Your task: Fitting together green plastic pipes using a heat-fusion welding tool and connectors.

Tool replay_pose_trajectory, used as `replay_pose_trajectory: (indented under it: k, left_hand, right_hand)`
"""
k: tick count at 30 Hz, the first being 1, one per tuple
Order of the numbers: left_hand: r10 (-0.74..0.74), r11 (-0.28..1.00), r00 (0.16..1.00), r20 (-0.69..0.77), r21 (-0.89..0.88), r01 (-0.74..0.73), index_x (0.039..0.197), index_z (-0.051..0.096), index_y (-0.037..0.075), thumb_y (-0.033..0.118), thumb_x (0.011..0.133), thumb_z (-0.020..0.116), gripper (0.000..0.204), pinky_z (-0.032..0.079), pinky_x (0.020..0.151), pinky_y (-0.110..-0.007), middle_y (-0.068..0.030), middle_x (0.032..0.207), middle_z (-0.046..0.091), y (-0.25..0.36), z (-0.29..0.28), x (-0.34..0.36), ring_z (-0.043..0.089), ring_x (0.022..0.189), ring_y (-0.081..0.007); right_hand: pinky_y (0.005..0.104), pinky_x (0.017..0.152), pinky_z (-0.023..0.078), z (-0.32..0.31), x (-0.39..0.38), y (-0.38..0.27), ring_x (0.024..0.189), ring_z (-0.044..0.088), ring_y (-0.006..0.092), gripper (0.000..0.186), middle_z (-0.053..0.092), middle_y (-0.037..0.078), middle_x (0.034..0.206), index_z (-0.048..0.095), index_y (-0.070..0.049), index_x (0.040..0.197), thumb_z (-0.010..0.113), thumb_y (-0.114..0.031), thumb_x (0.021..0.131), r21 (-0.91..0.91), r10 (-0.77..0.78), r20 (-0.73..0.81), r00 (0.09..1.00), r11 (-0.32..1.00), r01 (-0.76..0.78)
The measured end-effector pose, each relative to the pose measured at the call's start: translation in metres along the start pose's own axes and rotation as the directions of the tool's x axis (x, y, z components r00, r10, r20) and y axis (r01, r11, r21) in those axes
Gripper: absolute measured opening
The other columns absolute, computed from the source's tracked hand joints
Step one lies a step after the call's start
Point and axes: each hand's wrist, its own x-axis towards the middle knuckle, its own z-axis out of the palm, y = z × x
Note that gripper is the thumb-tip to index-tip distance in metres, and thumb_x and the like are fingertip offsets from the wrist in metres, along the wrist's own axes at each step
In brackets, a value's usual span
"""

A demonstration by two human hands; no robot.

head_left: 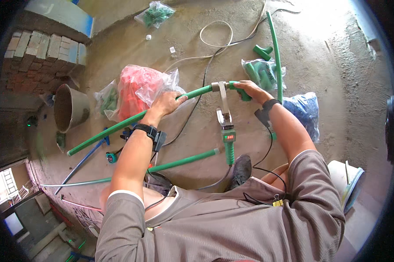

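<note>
My left hand [165,104] is closed around a long green plastic pipe [112,130], which slants from lower left up to the middle. Its far end meets the grey metal head [219,86] of a pipe welding iron. On the opposite side of that head, my right hand [254,90] grips a short green pipe fitting [242,93], partly covered by the fingers. The iron's green handle [229,150], with a lit red display, points down toward my shoe [240,170]. Neither hand is on that handle.
Another green pipe [184,160] lies before me, one more [273,48] at the right. Bags of fittings include a red one [140,87], a green one [259,72] and a blue one [304,113]. A bucket [77,109] and stacked bricks [44,52] stand left; cables cross the floor.
</note>
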Motion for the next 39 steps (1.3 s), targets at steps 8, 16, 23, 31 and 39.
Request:
replay_pose_trajectory:
  k: [8, 16, 23, 31, 39]
  left_hand:
    - [0.034, 0.997, 0.999, -0.013, -0.066, -0.034, 0.121, 0.066, 0.008, 0.042, 0.091, 0.060, 0.046, 0.048, 0.094, -0.041, -0.0215, 0.113, 0.067, 0.010, 0.011, 0.012, 0.063, 0.107, -0.0362]
    - [0.044, 0.988, 0.999, 0.006, -0.147, -0.043, 0.121, 0.066, 0.008, 0.040, 0.090, 0.062, 0.045, 0.049, 0.092, -0.041, -0.0210, 0.113, 0.068, 0.051, 0.001, -0.010, 0.064, 0.107, -0.0355]
    - [0.094, 0.973, 0.995, 0.015, -0.211, -0.089, 0.116, 0.069, 0.007, 0.042, 0.089, 0.063, 0.044, 0.049, 0.089, -0.041, -0.0214, 0.106, 0.069, 0.062, 0.006, -0.051, 0.066, 0.101, -0.0357]
    - [0.043, 0.988, 0.999, 0.001, -0.150, -0.043, 0.116, 0.070, 0.019, 0.047, 0.088, 0.061, 0.040, 0.052, 0.082, -0.045, -0.0178, 0.094, 0.071, 0.087, -0.004, -0.103, 0.067, 0.090, -0.0362]
    - [0.053, 0.997, 0.996, -0.076, -0.043, -0.056, 0.113, 0.070, 0.020, 0.046, 0.089, 0.061, 0.037, 0.051, 0.075, -0.047, -0.0176, 0.084, 0.068, 0.095, -0.006, -0.158, 0.065, 0.084, -0.0378]
  right_hand:
    - [0.0285, 0.062, 0.044, -0.007, -0.010, -0.012, 0.071, 0.053, 0.0115, 0.039, 0.058, 0.002, 0.082, 0.064, -0.002, 0.107, 0.059, -0.039, 0.096, -0.144, 0.002, 0.046, 0.999, 0.990, 0.005]
    - [0.0279, 0.062, 0.044, 0.004, -0.062, -0.033, 0.071, 0.054, 0.0100, 0.035, 0.058, 0.000, 0.080, 0.062, -0.003, 0.108, 0.059, -0.036, 0.097, -0.165, -0.071, 0.075, 0.995, 0.983, 0.082]
    - [0.0251, 0.063, 0.045, 0.019, -0.102, -0.032, 0.072, 0.054, 0.0081, 0.035, 0.059, -0.002, 0.081, 0.064, -0.005, 0.116, 0.063, -0.033, 0.095, -0.145, -0.103, 0.072, 0.992, 0.983, 0.113]
    - [0.0259, 0.063, 0.045, 0.035, -0.150, -0.038, 0.073, 0.056, 0.0092, 0.040, 0.060, -0.001, 0.081, 0.063, -0.004, 0.119, 0.067, -0.034, 0.092, -0.067, -0.107, 0.045, 0.993, 0.992, 0.109]
    - [0.0247, 0.064, 0.046, 0.055, -0.179, -0.059, 0.074, 0.055, 0.0077, 0.041, 0.059, -0.001, 0.083, 0.062, -0.005, 0.120, 0.070, -0.032, 0.090, -0.181, -0.078, 0.148, 0.986, 0.978, 0.105]
